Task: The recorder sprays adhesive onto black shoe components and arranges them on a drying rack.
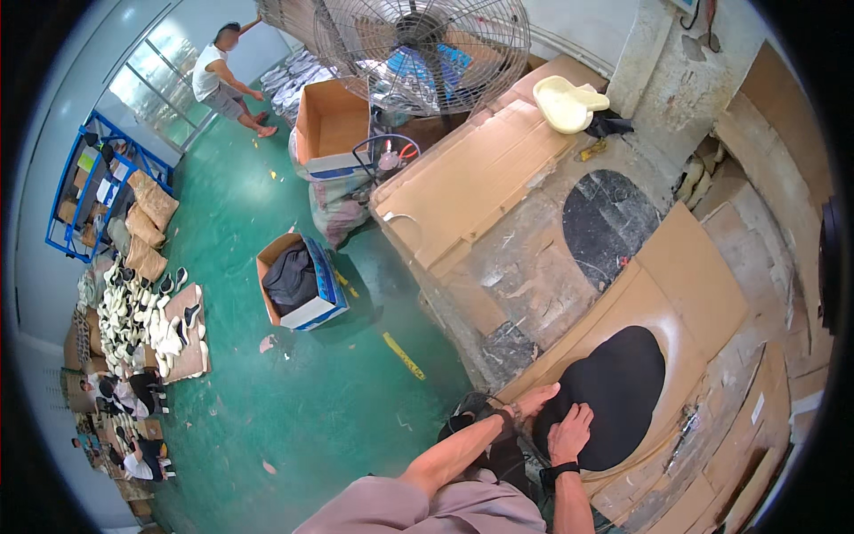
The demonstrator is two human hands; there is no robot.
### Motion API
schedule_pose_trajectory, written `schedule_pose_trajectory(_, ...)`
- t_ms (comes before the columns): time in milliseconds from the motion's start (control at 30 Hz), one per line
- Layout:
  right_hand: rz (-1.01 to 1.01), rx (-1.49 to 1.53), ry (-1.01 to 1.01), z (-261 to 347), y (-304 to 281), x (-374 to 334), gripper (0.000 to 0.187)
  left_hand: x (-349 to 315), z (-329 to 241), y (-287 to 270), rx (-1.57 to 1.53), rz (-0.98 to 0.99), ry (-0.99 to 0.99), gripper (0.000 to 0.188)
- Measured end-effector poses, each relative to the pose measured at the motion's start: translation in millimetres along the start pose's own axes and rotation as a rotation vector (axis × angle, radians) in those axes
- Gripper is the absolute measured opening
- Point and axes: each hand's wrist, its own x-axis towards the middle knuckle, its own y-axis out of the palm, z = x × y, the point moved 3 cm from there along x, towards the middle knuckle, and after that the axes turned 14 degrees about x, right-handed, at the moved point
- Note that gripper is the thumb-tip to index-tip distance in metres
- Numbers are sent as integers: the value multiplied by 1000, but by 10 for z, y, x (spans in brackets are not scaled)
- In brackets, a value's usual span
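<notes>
A black rounded piece of sheet material (614,392), fabric or foam, lies on a cardboard sheet (703,267) at the front right. Its outline has a narrower lobe towards me. My left hand (536,400) rests at its left edge, with the fingers stretched out. Close beside it, my right hand (569,436) has bent fingers closed on the near edge of the piece; a dark band circles that wrist. What lies beneath the fingertips is hidden. Pale whitish residue marks the cardboard around the black piece.
Beyond the cardboard are a dark oval patch (609,222), a cream moulded form (565,102) and a large caged fan (422,40). An open box (302,280) with dark cloth stands on the green floor. Pale shoe-shaped pieces (133,311) pile at left. Another person (218,80) stands far off.
</notes>
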Motion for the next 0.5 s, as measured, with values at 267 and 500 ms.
schedule_pose_trajectory(267,-26,72,-17,-55,-36,23,55,-109,-69,37,-38,22,-22,58)
schedule_pose_trajectory(500,4,216,-62,-223,-107,186,51,-62,37,-157,-54,3,83,41)
